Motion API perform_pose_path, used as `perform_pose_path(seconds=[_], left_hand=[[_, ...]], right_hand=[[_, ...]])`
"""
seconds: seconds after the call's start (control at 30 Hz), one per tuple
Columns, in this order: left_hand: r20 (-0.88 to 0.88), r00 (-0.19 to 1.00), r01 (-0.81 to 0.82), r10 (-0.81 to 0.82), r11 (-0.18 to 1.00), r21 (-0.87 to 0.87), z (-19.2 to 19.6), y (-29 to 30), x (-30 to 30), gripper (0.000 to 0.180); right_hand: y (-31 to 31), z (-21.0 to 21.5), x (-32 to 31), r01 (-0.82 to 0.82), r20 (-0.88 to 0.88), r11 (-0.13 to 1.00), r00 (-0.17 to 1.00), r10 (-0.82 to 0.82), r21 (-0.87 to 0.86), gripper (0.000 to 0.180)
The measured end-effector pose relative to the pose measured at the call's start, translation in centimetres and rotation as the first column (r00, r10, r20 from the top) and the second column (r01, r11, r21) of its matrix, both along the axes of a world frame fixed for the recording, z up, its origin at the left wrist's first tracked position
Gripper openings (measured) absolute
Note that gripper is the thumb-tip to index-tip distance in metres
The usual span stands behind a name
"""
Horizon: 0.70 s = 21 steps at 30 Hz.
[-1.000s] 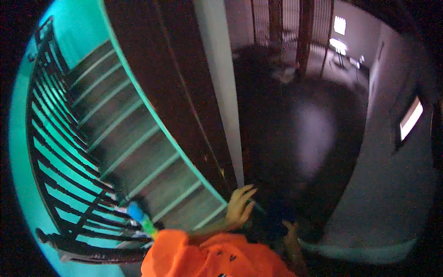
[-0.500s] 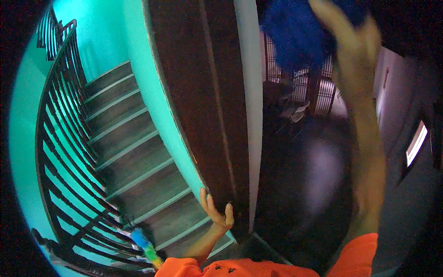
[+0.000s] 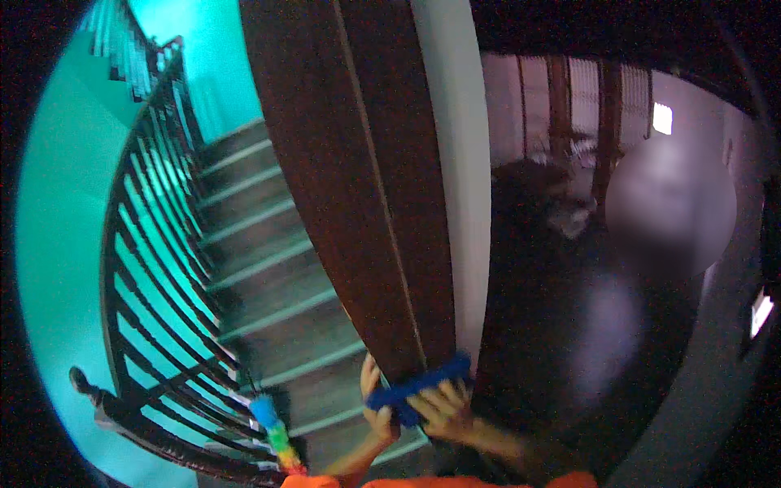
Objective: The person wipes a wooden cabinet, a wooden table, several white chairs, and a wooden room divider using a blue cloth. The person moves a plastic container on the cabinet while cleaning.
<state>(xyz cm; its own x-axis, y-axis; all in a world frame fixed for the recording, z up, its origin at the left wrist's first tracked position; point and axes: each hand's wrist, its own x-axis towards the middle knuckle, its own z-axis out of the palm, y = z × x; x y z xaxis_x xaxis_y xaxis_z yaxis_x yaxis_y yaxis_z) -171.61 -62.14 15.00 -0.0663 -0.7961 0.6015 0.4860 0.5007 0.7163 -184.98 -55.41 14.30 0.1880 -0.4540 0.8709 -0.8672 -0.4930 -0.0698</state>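
A tall dark brown wooden panel (image 3: 366,187) with a pale line down its middle stands upright before me. Low on it, my right hand (image 3: 443,411) presses a blue cloth (image 3: 419,382) that stretches across the panel's width, fingers spread over the cloth's front. My left hand (image 3: 376,407) grips the panel's left edge, its fingers up along the side. The cloth's left end crosses in front of that hand and hides part of it.
A staircase (image 3: 252,236) with a dark baluster railing (image 3: 154,244) rises at left beside a teal wall (image 3: 61,244). A rainbow-coloured duster (image 3: 278,437) is by the railing's lower end. A dim room with a dark floor (image 3: 537,325) and barred windows (image 3: 586,89) lies at right.
My right hand has come down from high at the upper right, bringing the blue cloth onto the panel's lower part beside my left hand. The view has shifted slightly.
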Motion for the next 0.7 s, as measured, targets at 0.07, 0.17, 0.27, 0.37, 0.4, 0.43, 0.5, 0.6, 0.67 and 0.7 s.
perform_pose_path(seconds=[0.07,0.17,0.27,0.37,0.4,0.43,0.5,0.6,0.67,0.7], left_hand=[[0.044,0.991,-0.118,0.129,0.974,-0.191,0.7,1.7,0.5,0.063],[0.195,0.958,-0.175,0.21,0.967,-0.182,0.6,2.9,1.3,0.062],[0.384,0.824,-0.359,0.417,0.908,-0.216,3.0,4.0,0.0,0.063],[0.368,0.699,-0.489,0.613,0.786,-0.378,2.0,4.0,-1.3,0.066],[0.344,0.648,-0.533,0.679,0.727,-0.432,1.6,3.9,-1.8,0.067],[0.314,0.692,-0.528,0.65,0.753,-0.393,1.0,3.6,-1.9,0.069],[0.277,0.698,-0.543,0.66,0.741,-0.396,1.2,3.7,-2.8,0.069],[0.288,0.67,-0.55,0.684,0.718,-0.426,1.6,4.2,-3.1,0.069],[0.297,0.619,-0.582,0.727,0.679,-0.448,1.8,4.3,-2.5,0.068],[0.292,0.638,-0.576,0.712,0.694,-0.433,1.6,4.2,-2.7,0.068]], right_hand=[[1.7,-6.9,-1.5,-0.08,0.102,0.956,0.993,0.053,0.282,0.042],[2.6,-10.5,-5.8,-0.302,0.619,0.67,0.726,-0.299,0.678,0.034],[1.0,-5.9,-11.9,-0.574,0.898,0.727,0.035,-0.438,0.377,0.044],[2.2,7.3,-15.0,-0.406,0.948,0.869,-0.019,-0.318,0.283,0.058],[2.5,10.8,-15.8,-0.361,0.979,0.914,-0.008,-0.203,0.187,0.057],[2.7,14.3,-16.5,-0.336,0.996,0.938,0.005,-0.084,0.081,0.055],[4.0,21.5,-17.4,-0.289,0.992,0.95,-0.006,0.125,-0.121,0.05],[3.6,28.9,-19.7,-0.34,0.95,0.889,-0.044,0.31,-0.306,0.051],[1.2,33.2,-21.2,-0.292,0.914,0.874,-0.003,0.406,-0.389,0.048],[1.6,36.1,-20.8,-0.305,0.872,0.852,0.111,0.476,-0.426,0.047]])
